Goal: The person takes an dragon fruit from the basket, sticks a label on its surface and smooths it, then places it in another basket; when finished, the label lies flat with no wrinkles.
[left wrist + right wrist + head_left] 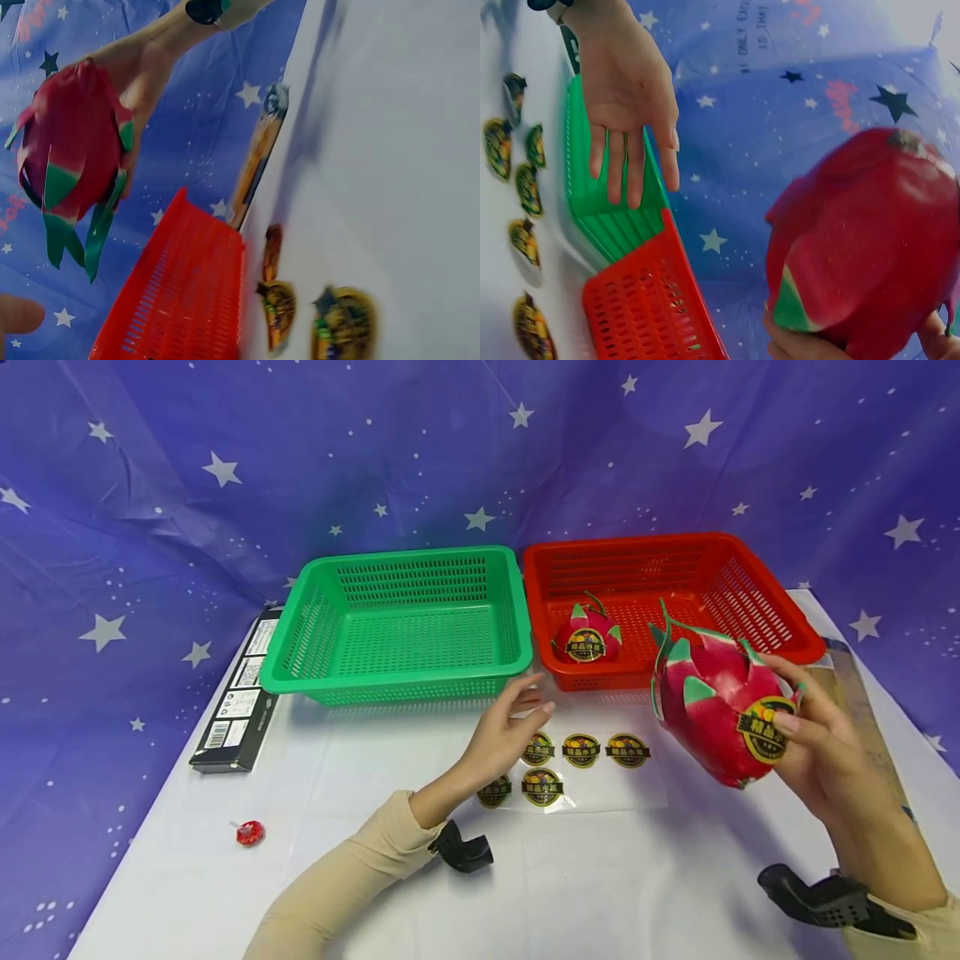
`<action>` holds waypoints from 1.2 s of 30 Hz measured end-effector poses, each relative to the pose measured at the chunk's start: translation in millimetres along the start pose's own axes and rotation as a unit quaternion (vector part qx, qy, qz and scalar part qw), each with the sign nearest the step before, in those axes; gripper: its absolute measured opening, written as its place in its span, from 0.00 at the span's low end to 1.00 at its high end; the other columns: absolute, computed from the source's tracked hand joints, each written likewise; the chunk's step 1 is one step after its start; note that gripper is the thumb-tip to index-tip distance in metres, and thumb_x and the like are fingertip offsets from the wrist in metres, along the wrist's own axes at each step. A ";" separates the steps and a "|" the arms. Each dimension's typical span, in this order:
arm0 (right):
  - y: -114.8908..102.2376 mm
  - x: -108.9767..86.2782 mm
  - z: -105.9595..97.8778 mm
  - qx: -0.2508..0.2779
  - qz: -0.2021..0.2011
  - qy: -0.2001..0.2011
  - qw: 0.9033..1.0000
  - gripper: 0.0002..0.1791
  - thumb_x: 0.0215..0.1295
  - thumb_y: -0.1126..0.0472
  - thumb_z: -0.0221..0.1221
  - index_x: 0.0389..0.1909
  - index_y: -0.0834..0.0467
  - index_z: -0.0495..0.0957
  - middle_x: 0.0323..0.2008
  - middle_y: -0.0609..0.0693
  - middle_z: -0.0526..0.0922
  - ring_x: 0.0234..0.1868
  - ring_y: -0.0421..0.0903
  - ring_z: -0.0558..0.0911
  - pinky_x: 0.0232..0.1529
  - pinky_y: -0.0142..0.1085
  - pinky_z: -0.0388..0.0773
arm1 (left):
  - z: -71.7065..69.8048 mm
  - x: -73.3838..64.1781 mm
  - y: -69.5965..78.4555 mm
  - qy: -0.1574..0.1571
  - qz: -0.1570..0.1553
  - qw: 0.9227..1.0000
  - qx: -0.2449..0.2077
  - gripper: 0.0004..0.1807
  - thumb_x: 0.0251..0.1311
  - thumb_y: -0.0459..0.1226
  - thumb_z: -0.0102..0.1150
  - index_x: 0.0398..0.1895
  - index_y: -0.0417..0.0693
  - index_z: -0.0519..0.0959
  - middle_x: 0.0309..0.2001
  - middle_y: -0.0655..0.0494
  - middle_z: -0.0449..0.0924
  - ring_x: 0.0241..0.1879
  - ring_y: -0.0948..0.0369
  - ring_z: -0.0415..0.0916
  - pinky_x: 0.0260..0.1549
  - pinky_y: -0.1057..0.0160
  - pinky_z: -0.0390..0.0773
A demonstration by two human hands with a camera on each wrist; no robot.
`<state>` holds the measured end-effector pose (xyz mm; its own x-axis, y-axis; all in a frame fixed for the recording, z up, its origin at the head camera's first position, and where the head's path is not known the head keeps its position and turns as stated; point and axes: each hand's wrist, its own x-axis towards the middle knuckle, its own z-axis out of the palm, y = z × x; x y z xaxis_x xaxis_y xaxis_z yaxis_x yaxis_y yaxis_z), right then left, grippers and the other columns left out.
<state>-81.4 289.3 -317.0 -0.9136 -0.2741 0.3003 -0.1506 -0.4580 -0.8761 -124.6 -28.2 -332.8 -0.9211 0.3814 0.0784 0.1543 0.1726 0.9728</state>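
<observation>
A dragon fruit (716,693), dark pink with green-tipped scales, is held in my right hand (828,752) above the table, in front of the red basket. On its side facing me is a round black-and-gold sticker (765,731), with my thumb lying on it. In the right wrist view the fruit (870,240) fills the lower right. My left hand (506,731) hovers over the sticker sheet (615,789), holding nothing. The left hand (626,97) shows its palm with straight fingers in the right wrist view.
The red basket (798,639) holds a second stickered dragon fruit (588,635). To its left stands a green basket (416,677). A black box (236,718) lies beyond the green basket's left side, and a red wrapped candy (250,833) sits at the front left.
</observation>
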 end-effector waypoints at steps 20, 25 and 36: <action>11.0 125.2 -43.7 0.058 0.022 0.115 0.991 0.23 0.63 0.69 0.47 0.58 0.52 0.61 0.58 0.51 0.59 0.53 0.47 0.69 0.44 0.37 0.78 | 28.4 58.7 -31.5 0.060 -0.007 0.996 0.066 0.41 0.60 0.52 0.51 0.70 0.65 0.39 0.70 0.55 0.51 0.65 0.58 0.59 0.61 0.55 0.63; 13.5 141.9 -55.2 -0.030 0.111 0.147 0.982 0.21 0.62 0.63 0.53 0.56 0.50 0.63 0.50 0.48 0.67 0.41 0.42 0.78 0.35 0.34 0.80 | 29.2 58.3 -29.3 0.077 -0.003 0.995 0.060 0.32 0.65 0.48 0.44 0.70 0.64 0.45 0.63 0.49 0.67 0.54 0.57 0.73 0.48 0.63 0.75; 23.2 156.7 -64.3 -0.220 0.277 0.179 0.918 0.22 0.57 0.49 0.59 0.50 0.44 0.64 0.46 0.42 0.64 0.35 0.37 0.76 0.30 0.34 0.80 | 29.7 58.4 -32.1 0.089 0.002 0.994 0.067 0.28 0.67 0.48 0.40 0.69 0.69 0.47 0.22 0.46 0.77 0.40 0.52 0.79 0.23 0.70 0.70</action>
<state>-252.3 290.1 -314.5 -0.9497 -0.0300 -0.3117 0.3088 0.0757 -0.9481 -172.7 15.4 -365.9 -0.9672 0.2177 0.1311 0.1934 0.2959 0.9354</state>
